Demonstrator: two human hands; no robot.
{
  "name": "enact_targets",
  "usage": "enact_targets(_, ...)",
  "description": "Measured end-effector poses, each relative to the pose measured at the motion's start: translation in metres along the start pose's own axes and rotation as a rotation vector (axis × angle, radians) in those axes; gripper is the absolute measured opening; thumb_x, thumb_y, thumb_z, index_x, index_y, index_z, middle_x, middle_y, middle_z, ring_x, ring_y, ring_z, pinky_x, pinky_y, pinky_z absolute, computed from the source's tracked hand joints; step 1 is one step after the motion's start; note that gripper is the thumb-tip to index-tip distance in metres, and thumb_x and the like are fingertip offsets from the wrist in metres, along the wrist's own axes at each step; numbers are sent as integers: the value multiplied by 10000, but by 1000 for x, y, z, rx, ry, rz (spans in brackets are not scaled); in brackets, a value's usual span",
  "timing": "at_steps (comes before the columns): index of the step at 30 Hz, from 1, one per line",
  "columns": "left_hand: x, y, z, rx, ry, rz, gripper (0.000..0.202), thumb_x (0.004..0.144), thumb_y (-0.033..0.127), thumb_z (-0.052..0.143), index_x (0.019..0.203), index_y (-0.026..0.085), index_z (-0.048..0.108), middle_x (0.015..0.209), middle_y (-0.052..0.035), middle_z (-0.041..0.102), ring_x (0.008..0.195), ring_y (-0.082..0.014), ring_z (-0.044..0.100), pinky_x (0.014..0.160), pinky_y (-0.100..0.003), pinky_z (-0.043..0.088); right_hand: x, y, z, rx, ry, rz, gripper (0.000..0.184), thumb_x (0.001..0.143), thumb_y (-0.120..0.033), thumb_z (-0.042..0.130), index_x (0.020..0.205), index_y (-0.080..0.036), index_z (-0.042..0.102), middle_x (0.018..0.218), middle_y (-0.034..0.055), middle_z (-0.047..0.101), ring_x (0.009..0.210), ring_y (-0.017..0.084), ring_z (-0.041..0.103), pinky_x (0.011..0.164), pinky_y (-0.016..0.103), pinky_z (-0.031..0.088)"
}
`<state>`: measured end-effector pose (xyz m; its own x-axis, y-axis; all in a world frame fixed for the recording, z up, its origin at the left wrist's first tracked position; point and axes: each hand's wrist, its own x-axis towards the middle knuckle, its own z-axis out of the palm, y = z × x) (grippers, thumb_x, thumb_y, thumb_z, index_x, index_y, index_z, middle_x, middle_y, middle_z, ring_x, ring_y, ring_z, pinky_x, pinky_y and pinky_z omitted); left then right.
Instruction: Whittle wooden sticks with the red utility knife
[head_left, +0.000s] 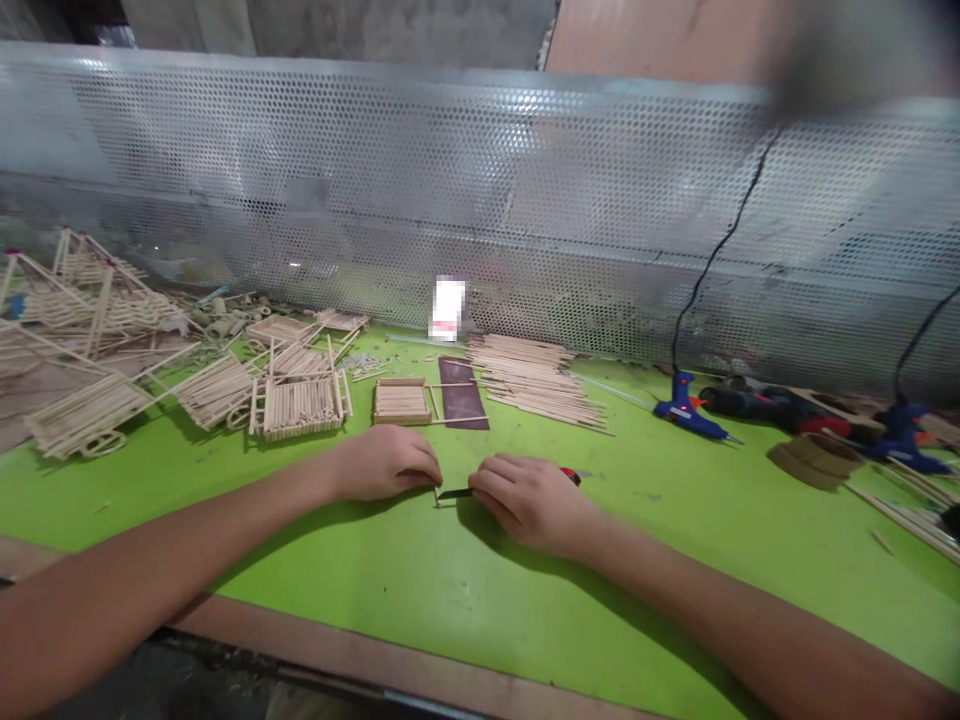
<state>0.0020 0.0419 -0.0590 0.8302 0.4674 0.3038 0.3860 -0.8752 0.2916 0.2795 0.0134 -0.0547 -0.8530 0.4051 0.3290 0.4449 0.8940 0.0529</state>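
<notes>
Craft knife (459,493), one, with a black blade and a red end to its handle, lies in the closed right hand (532,503), fingers curled over the grip. Its blade points left and ends just beside a single thin wooden stick (436,496), which stands nearly upright, pinched in the closed fingers of the left hand (382,463). Both hands are low over the green table (480,610), with the knife and stick between them. Straight ahead are a small rectangular tray of sticks (401,402), one dark brown flat board (463,393) and a long loose pile of wooden sticks (532,380). To the left sits a crowded heap of stick-built models (217,392), some on small wheels, too overlapped to count exactly. To the right lie two blue hot glue guns (682,405), each trailing a black cord (720,255), with a black-and-red tool (780,408) between them and a round brown object (814,462) just in front of it, neither clearly identifiable. A white card (448,308) with a red mark stands behind the table's far side — its writing is blurred beyond reading — against a long perforated metal sheet (375,180) that runs the full width of the view.
</notes>
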Motion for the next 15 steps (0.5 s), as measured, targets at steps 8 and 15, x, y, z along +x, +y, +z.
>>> enact_targets(8, 3, 7, 3, -29, 12, 35, 125, 960, 177, 714, 1040, 217, 802, 1019, -19, 801, 892, -175, 735, 802, -265, 539, 7, -18, -1, 21, 62, -30, 202, 1053, -147, 454, 1018, -166, 652, 886, 46, 699, 771, 180, 585, 673, 301, 409)
enact_targets(15, 3, 8, 1, -33, 22, 30, 126, 962, 174, 704, 1021, 217, 807, 1005, -21, 804, 884, -171, 736, 807, -272, 551, 6, -20, 4, 3, -25, 3, 163, 1025, -128, 507, 963, -164, 654, 866, 49, 684, 773, 192, 570, 697, 316, 443)
